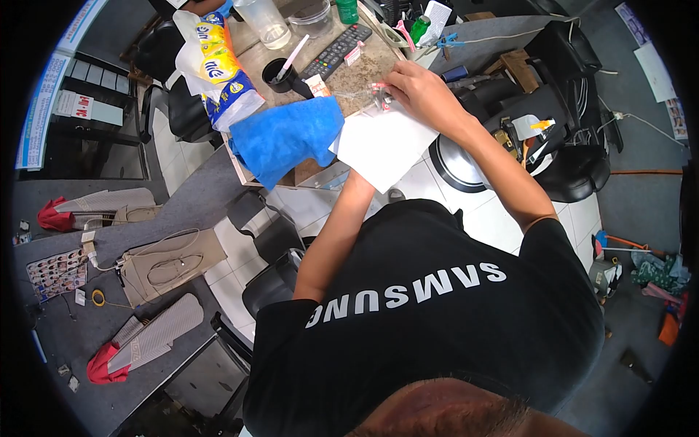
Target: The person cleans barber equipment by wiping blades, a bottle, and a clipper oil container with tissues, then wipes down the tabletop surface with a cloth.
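A white sheet [386,149] lies over my left hand, so its fingers are hidden and only the wrist [358,188] shows below the sheet's lower edge. My right hand [409,86] is closed at the sheet's upper edge, its fingertips pinching a small clear-and-red piece [380,89] too small to name. Left of the sheet, touching its edge, a crumpled blue cloth [287,138] rests on the table [255,57]. Above the cloth are a black cup [279,75] with a white stick in it and a small white-and-orange packet [317,86].
A remote control [336,51], a clear container [263,25] and a yellow-and-blue tissue pack [218,69] are on the table. Black chairs [575,164] stand right. Below the table's left side is another chair [269,284]; a counter with cables [175,262] is farther left.
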Tool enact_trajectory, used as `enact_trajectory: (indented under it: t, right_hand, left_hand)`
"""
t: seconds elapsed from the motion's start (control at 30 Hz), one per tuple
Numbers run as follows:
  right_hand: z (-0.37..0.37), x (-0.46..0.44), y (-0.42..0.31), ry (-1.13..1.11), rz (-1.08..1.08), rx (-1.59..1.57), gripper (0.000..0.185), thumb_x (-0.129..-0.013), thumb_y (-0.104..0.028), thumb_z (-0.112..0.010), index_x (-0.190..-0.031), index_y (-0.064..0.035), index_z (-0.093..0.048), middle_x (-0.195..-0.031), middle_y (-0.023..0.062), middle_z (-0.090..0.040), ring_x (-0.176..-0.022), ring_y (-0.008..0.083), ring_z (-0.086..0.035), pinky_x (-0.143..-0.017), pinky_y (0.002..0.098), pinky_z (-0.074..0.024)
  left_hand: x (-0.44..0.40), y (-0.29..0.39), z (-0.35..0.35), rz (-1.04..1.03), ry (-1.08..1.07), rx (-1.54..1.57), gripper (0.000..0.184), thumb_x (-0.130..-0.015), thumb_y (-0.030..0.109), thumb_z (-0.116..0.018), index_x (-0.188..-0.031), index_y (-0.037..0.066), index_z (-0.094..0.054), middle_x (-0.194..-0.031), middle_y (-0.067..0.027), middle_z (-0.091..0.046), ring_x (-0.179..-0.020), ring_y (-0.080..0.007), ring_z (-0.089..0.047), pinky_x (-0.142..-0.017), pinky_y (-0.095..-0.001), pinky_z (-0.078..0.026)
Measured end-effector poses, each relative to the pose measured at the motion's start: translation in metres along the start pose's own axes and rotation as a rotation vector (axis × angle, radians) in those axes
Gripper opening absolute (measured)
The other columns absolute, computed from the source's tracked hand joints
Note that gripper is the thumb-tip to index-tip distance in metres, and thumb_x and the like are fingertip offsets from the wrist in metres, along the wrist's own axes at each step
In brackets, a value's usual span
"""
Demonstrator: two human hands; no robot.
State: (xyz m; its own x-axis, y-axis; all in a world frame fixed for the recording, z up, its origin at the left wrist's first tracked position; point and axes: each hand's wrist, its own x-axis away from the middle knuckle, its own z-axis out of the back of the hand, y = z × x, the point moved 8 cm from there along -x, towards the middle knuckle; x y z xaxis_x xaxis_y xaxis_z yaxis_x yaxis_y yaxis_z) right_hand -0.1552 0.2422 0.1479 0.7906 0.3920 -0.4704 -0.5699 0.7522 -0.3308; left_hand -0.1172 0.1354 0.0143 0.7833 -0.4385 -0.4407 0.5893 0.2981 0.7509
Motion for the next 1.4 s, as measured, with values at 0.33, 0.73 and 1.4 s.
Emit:
enact_trajectory:
  t: [0.33, 0.73, 1.4]
  right_hand:
    - [0.005, -0.030, -0.003, 0.074, 0.055, -0.045, 0.018, -0.091, -0.007, -0.071, -0.107, 0.0003, -0.072, -0.098, 0.0137, -0.065, -0.095, 0.0352, -0.066, -0.083, 0.0458, -0.0543]
    - [-0.037, -0.029, -0.026, -0.056, 0.259, 0.127, 0.033, -0.079, -0.005, -0.071, -0.111, -0.0060, -0.076, -0.108, 0.0087, -0.067, -0.108, 0.0281, -0.063, -0.094, 0.0423, -0.0521]
    - [-0.036, -0.023, -0.033, 0.026, 0.257, 0.106, 0.027, -0.082, -0.010, -0.075, -0.109, -0.0100, -0.076, -0.101, 0.0033, -0.065, -0.103, 0.0241, -0.062, -0.088, 0.0395, -0.0481]
  left_hand:
    - [0.000, -0.023, -0.004, 0.156, 0.163, 0.449, 0.039, -0.090, 0.037, -0.068, -0.115, 0.007, -0.069, -0.104, -0.0110, -0.071, -0.097, -0.0275, -0.068, -0.082, -0.0418, -0.054]
    - [-0.008, 0.024, 0.024, -0.038, 0.157, -0.145, 0.033, -0.087, 0.040, -0.072, -0.099, 0.010, -0.067, -0.091, -0.0077, -0.066, -0.087, -0.0271, -0.062, -0.074, -0.0432, -0.050]
    - [-0.005, 0.020, 0.018, 0.047, -0.034, 0.225, 0.046, -0.096, 0.037, -0.064, -0.134, 0.011, -0.061, -0.128, -0.0059, -0.066, -0.123, -0.0230, -0.060, -0.102, -0.0397, -0.048]
